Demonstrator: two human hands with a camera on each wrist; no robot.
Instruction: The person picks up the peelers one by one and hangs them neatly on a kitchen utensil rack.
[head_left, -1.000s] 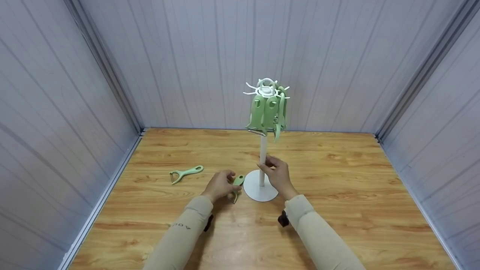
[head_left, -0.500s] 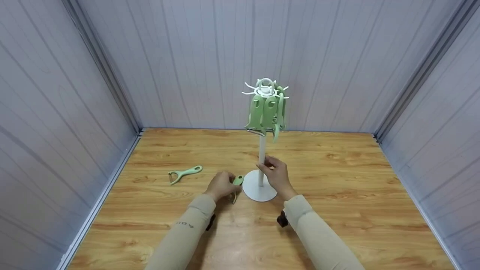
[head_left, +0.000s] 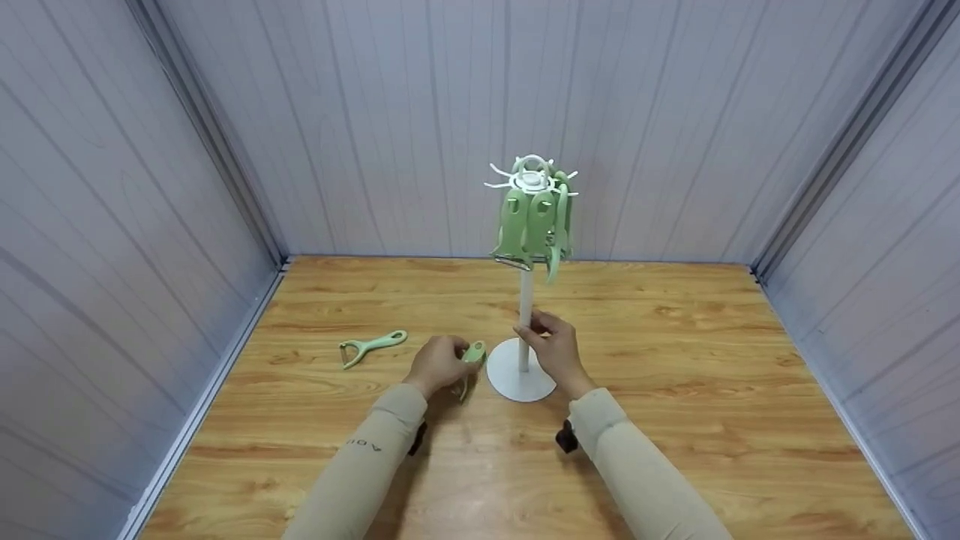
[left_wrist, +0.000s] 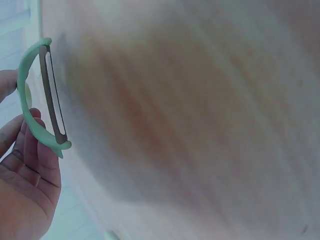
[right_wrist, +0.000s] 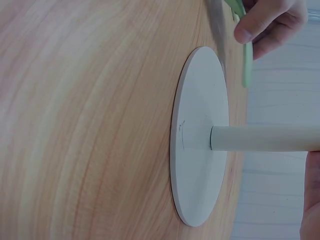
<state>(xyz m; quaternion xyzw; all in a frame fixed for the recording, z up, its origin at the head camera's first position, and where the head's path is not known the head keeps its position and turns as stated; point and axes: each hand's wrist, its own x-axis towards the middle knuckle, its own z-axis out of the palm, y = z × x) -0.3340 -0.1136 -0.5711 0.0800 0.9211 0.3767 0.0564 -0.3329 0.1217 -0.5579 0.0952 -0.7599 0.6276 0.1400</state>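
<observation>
My left hand [head_left: 436, 364] pinches a green Y-shaped peeler [head_left: 474, 352] by its handle, just left of the stand's base. In the left wrist view the peeler's metal blade [left_wrist: 52, 95] faces the table, a little above it. With thumb and fingers my right hand [head_left: 556, 351] grips the white pole [head_left: 526, 300] of an upright stand. Its round white base [right_wrist: 200, 175] sits flat on the table. Several green peelers [head_left: 526, 229] hang from hooks at the stand's top. The right wrist view shows the held peeler's handle [right_wrist: 247, 65] beside the base.
Another green peeler [head_left: 373, 346] lies on the wooden table [head_left: 660, 450] to the left of my left hand. Some white hooks [head_left: 498, 171] at the stand's top left carry nothing. Pale panel walls [head_left: 390, 135] close in the back and both sides.
My left hand has closed on the peeler beside the base and lifted it slightly off the table. The right hand keeps its grip on the pole.
</observation>
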